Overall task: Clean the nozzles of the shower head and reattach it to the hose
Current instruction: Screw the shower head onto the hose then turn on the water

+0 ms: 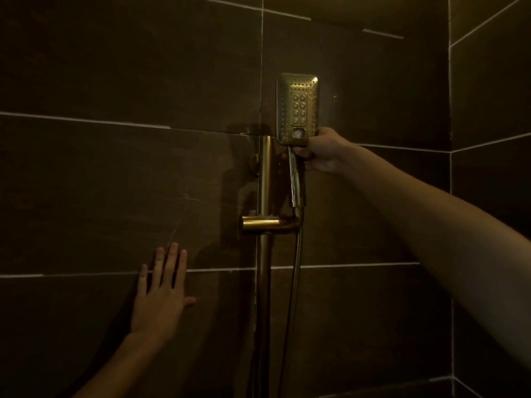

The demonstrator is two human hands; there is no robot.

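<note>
Rectangular gold metal shower head (297, 109) upright in holder on gold rail (264, 179), hose (294, 271) hanging below. Right hand (319, 152) grips handle neck; likely rigid, slick, moderately heavy. Left hand (161, 294) flat, fingers spread, on dark tile wall (115, 168).

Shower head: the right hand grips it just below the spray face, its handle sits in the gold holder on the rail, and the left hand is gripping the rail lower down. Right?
Not quite. In the head view the left hand is not on the rail; it lies flat with straight fingers on the tiled wall to the rail's left. The rest holds: the right hand grips the shower head below the face, handle in the holder.
</note>
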